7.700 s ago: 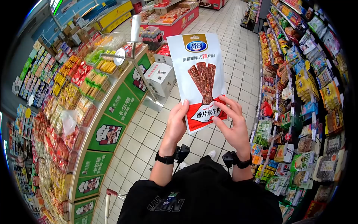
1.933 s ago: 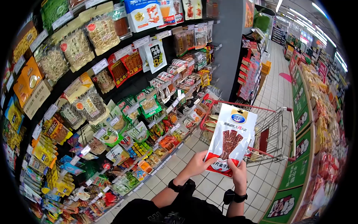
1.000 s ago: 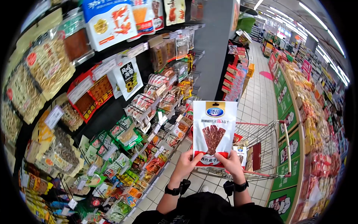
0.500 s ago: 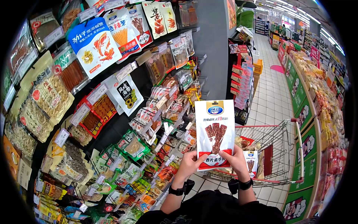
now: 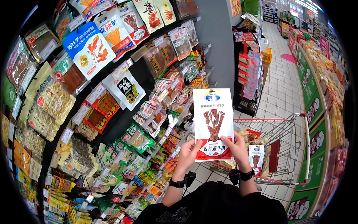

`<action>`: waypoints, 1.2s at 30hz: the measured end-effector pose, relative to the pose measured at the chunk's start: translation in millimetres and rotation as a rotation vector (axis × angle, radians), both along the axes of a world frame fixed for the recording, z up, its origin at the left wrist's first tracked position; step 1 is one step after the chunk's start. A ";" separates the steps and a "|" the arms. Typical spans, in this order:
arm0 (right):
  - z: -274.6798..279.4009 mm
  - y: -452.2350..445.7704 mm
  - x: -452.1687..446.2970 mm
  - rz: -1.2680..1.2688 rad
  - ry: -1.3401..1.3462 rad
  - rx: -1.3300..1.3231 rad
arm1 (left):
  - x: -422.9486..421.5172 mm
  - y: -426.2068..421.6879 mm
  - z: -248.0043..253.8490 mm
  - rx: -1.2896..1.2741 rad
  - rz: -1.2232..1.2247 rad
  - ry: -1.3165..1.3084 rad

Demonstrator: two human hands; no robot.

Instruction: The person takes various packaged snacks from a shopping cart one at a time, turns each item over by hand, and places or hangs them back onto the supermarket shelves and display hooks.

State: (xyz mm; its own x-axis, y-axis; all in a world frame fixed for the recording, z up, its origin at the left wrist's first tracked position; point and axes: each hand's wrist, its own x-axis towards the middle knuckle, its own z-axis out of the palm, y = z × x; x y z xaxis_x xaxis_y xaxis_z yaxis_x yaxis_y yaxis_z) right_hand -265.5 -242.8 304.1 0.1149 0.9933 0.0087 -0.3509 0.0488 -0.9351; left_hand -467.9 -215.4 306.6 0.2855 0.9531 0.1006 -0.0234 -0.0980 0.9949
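A white and red snack bag [image 5: 213,121] with brown meat-like strips printed on it is held upright in front of me. My left hand [image 5: 189,152] grips its lower left edge, the thumb lying on the front. At the lower right edge, my right hand [image 5: 236,150] pinches it the same way. Fingers behind the bag are hidden. Just beyond my right hand stands a shopping cart [image 5: 283,128], holding a similar smaller-looking snack bag [image 5: 256,158] and other packages, partly covered by my hand and the held bag.
To my left rises a curved display rack with hanging snack packs, among them a blue and white bag [image 5: 88,50] and a silver bag [image 5: 125,89]. A narrow stand [image 5: 246,74] is ahead. A green-fronted counter [image 5: 311,145] lines the right of the tiled aisle [image 5: 278,80].
The held bag has risen slightly and its top tilts a little differently. Both hands keep hold of it. My view has turned slightly, shifting the cart and aisle to the right.
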 end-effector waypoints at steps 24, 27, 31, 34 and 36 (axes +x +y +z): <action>9.2 13.1 -71.6 0.410 -0.099 0.078 | -71.7 -39.1 16.8 0.234 0.530 0.092; 29.2 17.0 -90.7 0.433 -0.010 0.120 | -91.6 -35.4 37.2 0.260 0.490 0.109; 44.9 23.6 -110.5 0.413 0.010 0.157 | -114.4 -40.0 73.6 0.273 0.354 0.085; 53.3 26.7 -122.1 0.383 0.008 0.142 | -131.2 -37.0 93.2 0.281 0.284 0.139; 57.5 28.4 -129.8 0.357 -0.021 0.174 | -143.3 -27.2 93.0 0.283 0.228 0.134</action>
